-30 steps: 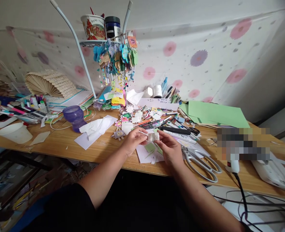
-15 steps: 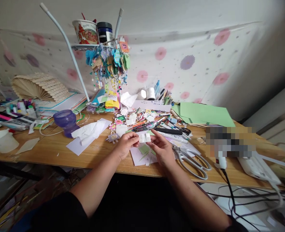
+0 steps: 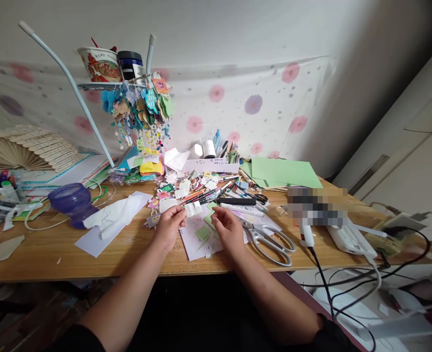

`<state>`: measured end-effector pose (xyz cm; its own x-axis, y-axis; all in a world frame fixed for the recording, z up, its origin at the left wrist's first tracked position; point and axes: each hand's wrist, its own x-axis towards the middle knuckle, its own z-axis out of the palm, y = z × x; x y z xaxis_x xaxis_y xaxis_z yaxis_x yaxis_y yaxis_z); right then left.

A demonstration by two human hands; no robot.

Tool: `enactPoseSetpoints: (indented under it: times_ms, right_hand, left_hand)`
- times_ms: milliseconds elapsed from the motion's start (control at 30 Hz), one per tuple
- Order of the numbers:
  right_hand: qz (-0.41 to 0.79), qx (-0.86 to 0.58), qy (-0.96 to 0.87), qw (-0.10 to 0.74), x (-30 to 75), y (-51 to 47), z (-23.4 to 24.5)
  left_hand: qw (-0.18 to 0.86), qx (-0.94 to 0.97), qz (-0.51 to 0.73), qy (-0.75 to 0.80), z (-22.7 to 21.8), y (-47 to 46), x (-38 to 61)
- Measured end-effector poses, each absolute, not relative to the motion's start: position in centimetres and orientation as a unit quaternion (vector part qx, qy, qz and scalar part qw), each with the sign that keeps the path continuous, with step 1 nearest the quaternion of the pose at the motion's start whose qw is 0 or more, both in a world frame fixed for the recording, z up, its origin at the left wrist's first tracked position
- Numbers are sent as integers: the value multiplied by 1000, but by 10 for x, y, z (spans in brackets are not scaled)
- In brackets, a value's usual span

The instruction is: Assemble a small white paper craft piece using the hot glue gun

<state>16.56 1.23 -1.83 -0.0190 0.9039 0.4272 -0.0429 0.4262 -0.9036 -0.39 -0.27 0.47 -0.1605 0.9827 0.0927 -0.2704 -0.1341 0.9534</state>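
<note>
My left hand [image 3: 169,229] is closed in a pinch on a small white piece of paper [image 3: 193,209], which sticks out to the right of the fingertips. To the right, my right hand [image 3: 228,227] is apart from that piece, with thumb and fingers pressed together. Whatever may be between them is too small to make out. Below the hands lies a white sheet [image 3: 190,244] with green paper scraps [image 3: 203,232] on it. Large silver-handled scissors [image 3: 270,244] rest just right of my right hand.
Pens and small paper cutouts [image 3: 183,188] are heaped behind the hands. Green sheets [image 3: 285,172] lie at the back right. A purple jar [image 3: 73,203] and crumpled tissue [image 3: 113,215] are at left. A white corded tool [image 3: 306,234] lies near the right front edge.
My right hand has come away from the small white piece, which stays in my left hand. The right fingers have drawn together. The head view has swung to the right.
</note>
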Motion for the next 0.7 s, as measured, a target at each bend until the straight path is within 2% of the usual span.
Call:
enactPoseSetpoints:
  times_ms: [367, 433, 500, 567, 633, 700]
  right_hand:
    - [278, -372, -652, 599, 177, -13, -7]
    - [232, -351, -689, 590, 199, -30, -6]
    - [92, -331, -743, 574, 234, -43, -8]
    - [-50, -415, -691, 590, 277, -45, -11]
    - [-162, -559, -557, 592, 320, -37, -15]
    - [-155, -669, -498, 529, 354, -22, -17]
  left_hand:
    - [493, 409, 629, 441, 7, -3, -5]
    - [494, 405, 630, 443, 8, -4, -5]
    - [496, 404, 629, 442, 9, -4, -5]
    - [497, 405, 628, 441, 9, -3, -5]
    - [496, 409, 627, 440, 7, -2, -5]
    - [495, 413, 625, 439, 5, -1, -5]
